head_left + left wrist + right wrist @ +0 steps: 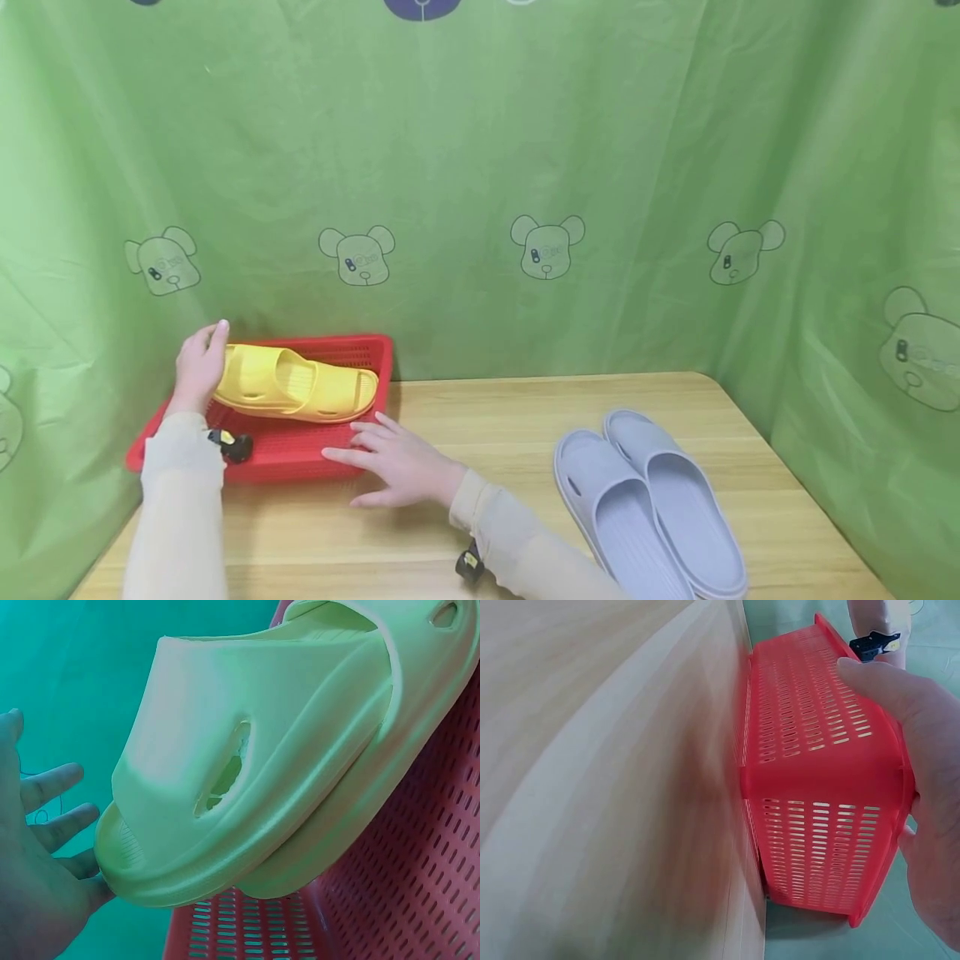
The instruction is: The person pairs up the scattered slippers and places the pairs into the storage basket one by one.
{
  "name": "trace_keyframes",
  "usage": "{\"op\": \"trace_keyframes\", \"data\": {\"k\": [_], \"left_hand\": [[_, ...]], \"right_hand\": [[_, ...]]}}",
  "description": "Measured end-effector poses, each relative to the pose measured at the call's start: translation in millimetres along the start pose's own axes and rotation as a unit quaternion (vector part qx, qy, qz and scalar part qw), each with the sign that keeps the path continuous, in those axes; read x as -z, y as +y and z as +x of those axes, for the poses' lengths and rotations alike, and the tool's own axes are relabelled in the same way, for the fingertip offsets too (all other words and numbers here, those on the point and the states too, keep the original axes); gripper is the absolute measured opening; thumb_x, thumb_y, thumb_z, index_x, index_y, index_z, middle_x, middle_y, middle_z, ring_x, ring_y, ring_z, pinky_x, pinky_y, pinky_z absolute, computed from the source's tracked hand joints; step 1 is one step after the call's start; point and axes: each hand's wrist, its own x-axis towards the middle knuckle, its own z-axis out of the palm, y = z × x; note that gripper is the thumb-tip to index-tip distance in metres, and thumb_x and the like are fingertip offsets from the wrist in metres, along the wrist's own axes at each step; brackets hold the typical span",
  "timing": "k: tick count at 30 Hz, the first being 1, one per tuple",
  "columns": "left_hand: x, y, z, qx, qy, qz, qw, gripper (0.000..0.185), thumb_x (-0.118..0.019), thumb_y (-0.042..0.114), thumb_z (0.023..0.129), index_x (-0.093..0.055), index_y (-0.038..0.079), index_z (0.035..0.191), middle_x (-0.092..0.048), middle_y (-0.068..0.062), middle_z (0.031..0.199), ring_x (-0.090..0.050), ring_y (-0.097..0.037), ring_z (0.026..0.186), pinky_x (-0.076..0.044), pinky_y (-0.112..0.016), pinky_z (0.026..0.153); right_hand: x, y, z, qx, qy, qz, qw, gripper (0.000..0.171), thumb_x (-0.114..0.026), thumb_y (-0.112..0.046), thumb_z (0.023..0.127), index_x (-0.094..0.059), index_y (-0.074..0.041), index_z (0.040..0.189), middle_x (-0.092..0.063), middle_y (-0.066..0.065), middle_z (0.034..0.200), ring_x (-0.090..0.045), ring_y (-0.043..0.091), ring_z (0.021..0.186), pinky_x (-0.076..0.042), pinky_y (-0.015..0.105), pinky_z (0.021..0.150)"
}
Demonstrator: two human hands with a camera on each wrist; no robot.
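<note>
A pair of yellow slippers [258, 379], one stacked against the other, lies in a red perforated basket [300, 471] at the left back of the table. My left hand [201, 367] is at the basket's left side, its fingers loosely extended beside the slippers' left end. Up close in the left wrist view, the fingers [52, 787] are spread at the tip of the nearer slipper [202, 750]. By the basket's front right corner, my right hand [401, 458] has its fingers spread. The right wrist view shows its thumb [877, 679] over the basket's rim, with the other fingers mostly hidden.
Two grey-blue slippers [645, 508] lie side by side on the right part of the wooden table [487, 417]. A green curtain [465, 167] with bear-head prints hangs behind the table and along both sides. Each wrist carries a small black camera [470, 564].
</note>
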Motion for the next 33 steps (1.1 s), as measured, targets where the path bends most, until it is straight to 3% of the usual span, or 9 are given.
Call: {"op": "trace_keyframes", "data": {"k": [5,11,19,25,33], "left_hand": [[-2.3,-1.5,3.4,0.023,-0.016,-0.012,0.9996,0.076,-0.019,0.055,0.102,-0.027,-0.003,0.150,-0.025,-0.032,0.154,-0.021,-0.053,0.142,-0.016,-0.063,0.117],[-5.1,-0.7,4.9,0.059,-0.014,-0.030,0.9977,0.076,-0.015,0.057,0.101,-0.029,0.001,0.150,-0.027,-0.027,0.155,-0.022,-0.050,0.143,-0.018,-0.061,0.118],[-14.1,2.3,7.4,0.106,0.041,-0.066,0.9913,0.071,-0.016,0.053,0.102,-0.040,0.003,0.145,-0.035,-0.021,0.154,-0.028,-0.043,0.144,-0.020,-0.053,0.120],[-22.2,0.5,7.1,0.148,0.087,-0.103,0.9797,0.070,-0.017,0.054,0.102,-0.044,0.003,0.142,-0.039,-0.021,0.152,-0.032,-0.040,0.142,-0.023,-0.051,0.119],[-30.3,-15.9,9.2,0.165,0.174,-0.126,0.9626,0.066,-0.026,0.050,0.102,-0.049,-0.001,0.137,-0.045,-0.024,0.144,-0.038,-0.039,0.137,-0.026,-0.048,0.118]], "right_hand": [[2,2,-5,-0.001,0.001,-0.001,1.000,0.074,-0.053,-0.062,0.090,-0.027,-0.034,0.153,-0.056,-0.004,0.132,-0.034,0.020,0.145,-0.021,0.048,0.122],[2,3,-6,0.000,-0.003,-0.017,1.000,0.075,-0.051,-0.064,0.090,-0.025,-0.033,0.154,-0.045,-0.001,0.150,-0.031,0.020,0.147,-0.021,0.048,0.122],[1,-4,-2,-0.012,-0.014,-0.037,0.999,0.079,-0.047,-0.069,0.089,-0.020,-0.034,0.155,-0.038,0.001,0.155,-0.030,0.021,0.147,-0.022,0.050,0.121],[-4,-5,1,-0.020,-0.020,-0.042,0.999,0.080,-0.046,-0.070,0.089,-0.017,-0.036,0.155,-0.035,-0.001,0.157,-0.028,0.020,0.148,-0.021,0.051,0.121],[-8,-3,0,-0.023,-0.016,-0.036,0.999,0.080,-0.048,-0.069,0.088,-0.017,-0.037,0.155,-0.036,-0.004,0.156,-0.027,0.018,0.148,-0.019,0.050,0.122]]}}
